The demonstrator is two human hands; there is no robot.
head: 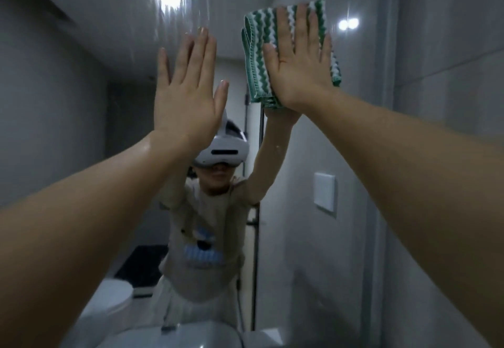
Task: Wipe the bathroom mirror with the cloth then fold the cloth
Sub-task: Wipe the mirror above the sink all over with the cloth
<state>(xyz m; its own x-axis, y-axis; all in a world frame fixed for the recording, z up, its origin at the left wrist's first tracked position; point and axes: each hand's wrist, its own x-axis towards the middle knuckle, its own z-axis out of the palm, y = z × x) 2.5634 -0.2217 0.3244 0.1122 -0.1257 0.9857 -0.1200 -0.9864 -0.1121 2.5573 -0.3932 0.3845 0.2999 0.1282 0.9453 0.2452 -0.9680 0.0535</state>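
The bathroom mirror (114,55) fills most of the head view and reflects a person in a headset with both arms raised. A folded green-and-white wavy-striped cloth (256,55) lies flat against the glass near the top right. My right hand (298,58) presses on it with fingers spread and straight. My left hand (188,88) is raised to the left of the cloth, flat against or very close to the glass, fingers together and holding nothing. Most of the cloth's middle is hidden under my right hand.
The mirror's right edge (392,102) meets a grey tiled wall. A white wall plate (324,196) shows in the reflection. A white basin rim (191,334) sits at the bottom centre, and a reflected toilet (109,301) shows at lower left. Ceiling lights glare near the top.
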